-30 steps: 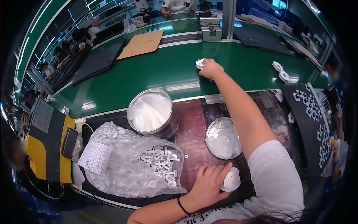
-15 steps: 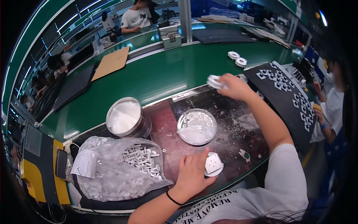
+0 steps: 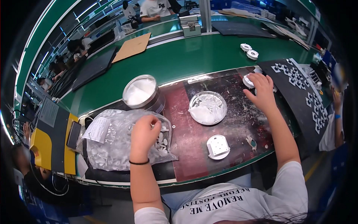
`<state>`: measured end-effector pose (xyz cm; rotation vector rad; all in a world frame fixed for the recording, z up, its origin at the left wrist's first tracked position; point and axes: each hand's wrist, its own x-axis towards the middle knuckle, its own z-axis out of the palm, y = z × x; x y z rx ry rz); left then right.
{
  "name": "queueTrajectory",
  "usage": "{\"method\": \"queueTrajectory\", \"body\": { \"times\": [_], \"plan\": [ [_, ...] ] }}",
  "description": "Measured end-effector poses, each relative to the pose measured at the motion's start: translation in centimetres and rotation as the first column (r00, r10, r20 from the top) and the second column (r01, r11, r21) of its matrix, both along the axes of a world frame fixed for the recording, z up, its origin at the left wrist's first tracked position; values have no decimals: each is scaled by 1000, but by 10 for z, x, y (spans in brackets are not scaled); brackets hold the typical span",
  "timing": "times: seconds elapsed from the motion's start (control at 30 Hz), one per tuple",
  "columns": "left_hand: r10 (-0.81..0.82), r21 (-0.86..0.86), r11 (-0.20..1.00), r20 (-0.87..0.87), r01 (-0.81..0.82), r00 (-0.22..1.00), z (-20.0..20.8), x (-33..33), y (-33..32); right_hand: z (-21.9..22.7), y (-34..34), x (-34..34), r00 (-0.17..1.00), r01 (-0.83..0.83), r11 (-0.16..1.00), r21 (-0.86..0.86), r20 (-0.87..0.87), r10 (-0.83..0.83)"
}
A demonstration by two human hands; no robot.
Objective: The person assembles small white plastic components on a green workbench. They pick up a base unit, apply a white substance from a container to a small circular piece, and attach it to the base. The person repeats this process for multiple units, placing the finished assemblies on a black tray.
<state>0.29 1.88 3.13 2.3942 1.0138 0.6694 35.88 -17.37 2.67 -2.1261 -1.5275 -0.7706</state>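
Observation:
My left hand (image 3: pixel 144 136) is over the mouth of a clear plastic bag (image 3: pixel 108 149). Its fingers are curled together; whatever is between them cannot be made out. White flat-headed plastic pins (image 3: pixel 162 141) show in the bag beside it. My right hand (image 3: pixel 263 91) spreads its fingers over the far right of the worktop, close to a white round plastic part (image 3: pixel 247 81) partly hidden by the fingers. In front of me lies a white round part with a squarish plate on top (image 3: pixel 218 147), touched by neither hand.
A round dish (image 3: pixel 207 108) with white paste and a tin of white material (image 3: pixel 143 93) stand on the worktop. Two white round parts (image 3: pixel 252 55) rest on the green belt (image 3: pixel 186 56). A black board (image 3: pixel 298 100) carries several small pieces. Other people work nearby.
My left hand has left the white round part and moved over the bag. My right hand, which held a white round part, has moved right and spread its fingers. The view has shifted.

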Motion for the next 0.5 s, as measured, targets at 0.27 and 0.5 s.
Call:
{"method": "queueTrajectory", "body": {
  "times": [0.27,0.5],
  "plan": [
    [-100,94,989,-147,115,984,-9,-6,8,33,23,-62,852,-497,859,126,-117,510],
    [-61,457,889,69,22,996,3,15,-6,15,28,-81,661,-669,722,179,-301,687]
  ]
}}
